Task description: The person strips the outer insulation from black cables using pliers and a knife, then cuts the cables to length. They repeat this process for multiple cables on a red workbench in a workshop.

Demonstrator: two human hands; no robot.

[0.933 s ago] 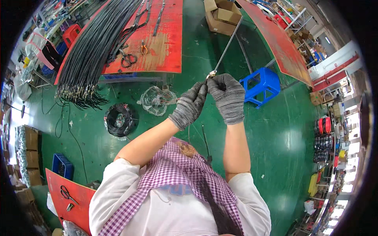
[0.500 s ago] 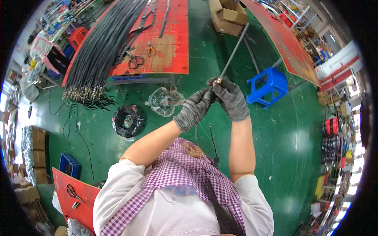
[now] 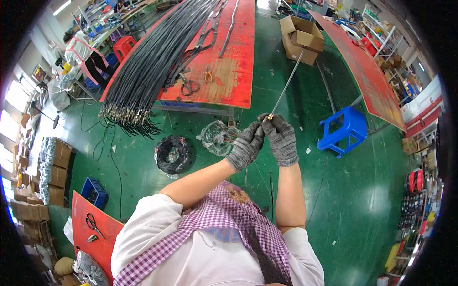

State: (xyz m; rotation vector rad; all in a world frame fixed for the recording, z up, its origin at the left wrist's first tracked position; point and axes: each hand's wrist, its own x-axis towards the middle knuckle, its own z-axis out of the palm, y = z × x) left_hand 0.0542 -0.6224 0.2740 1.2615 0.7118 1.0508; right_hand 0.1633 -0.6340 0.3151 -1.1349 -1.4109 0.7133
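Both my hands wear grey knitted gloves and meet in front of me at mid-height. My right hand (image 3: 282,143) has its fingers closed around the near end of a thin grey rod (image 3: 287,85), where a small brass-coloured fitting (image 3: 270,117) shows at the fingertips. From there the rod slants up and away toward a cardboard box. My left hand (image 3: 245,147) is just left of the right one, fingers pinched together at the same spot; what lies between them is hidden. A thin black cable (image 3: 271,190) hangs below, next to my right forearm.
Ahead on the left, a red worktable (image 3: 238,81) bears a bundle of black cables (image 3: 157,62), scissors (image 3: 189,87) and orange-handled pliers (image 3: 208,75). A blue stool (image 3: 344,131) stands right; a black cable coil (image 3: 171,155) and clear plastic wrap (image 3: 217,137) lie on the floor.
My view has shifted, so the surroundings sit lower and farther right in the picture. Both hands stay together at the rod's near end, the fingers slightly rearranged around the fitting.
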